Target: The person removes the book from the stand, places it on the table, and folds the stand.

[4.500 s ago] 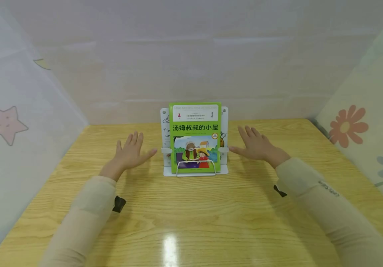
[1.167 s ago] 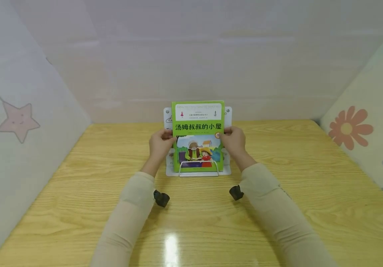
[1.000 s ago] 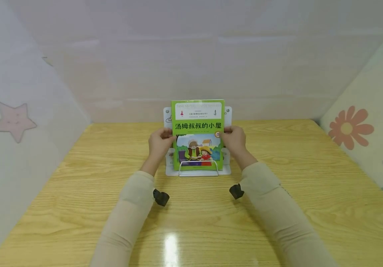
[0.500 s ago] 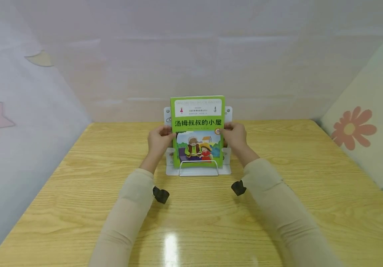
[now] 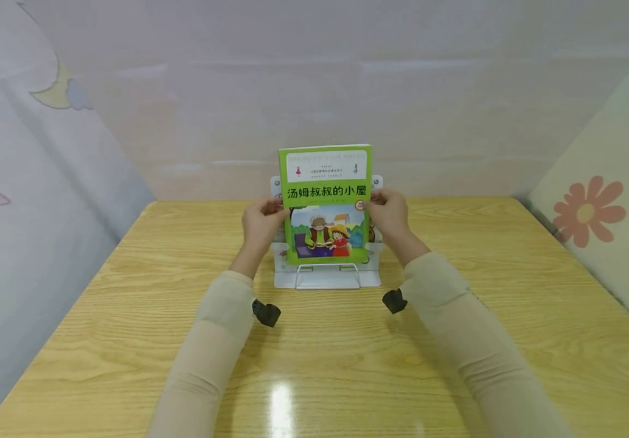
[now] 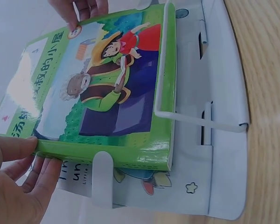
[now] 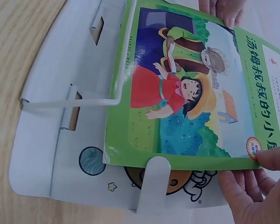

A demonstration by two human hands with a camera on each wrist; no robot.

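Observation:
A green picture book [image 5: 326, 228] with Chinese lettering stands upright in front of a white metal book stand [image 5: 371, 277]. My left hand [image 5: 261, 228] pinches the book's left edge, thumb on the cover and fingers behind. The right hand [image 5: 392, 218] grips the opposite edge the same way. The book's bottom edge is raised above the stand's base, close to the top of the wire holder [image 5: 328, 265]. In the left wrist view, a side clip [image 6: 102, 175] overlaps the cover's edge. The right wrist view shows another clip [image 7: 155, 179] over the other edge. Most of the stand's printed back plate is hidden.
The stand rests on a wood-grain table [image 5: 325, 359] near its far edge. Behind is a pale cloth wall [image 5: 325, 79], with patterned cloth at both sides. A black wrist camera [image 5: 266, 313] hangs under the left cuff, and another camera [image 5: 395, 301] under the right.
Both hands have come in from the sides and taken hold of the book. Over the last second they have lifted it upward in the stand; the stand has stayed in place.

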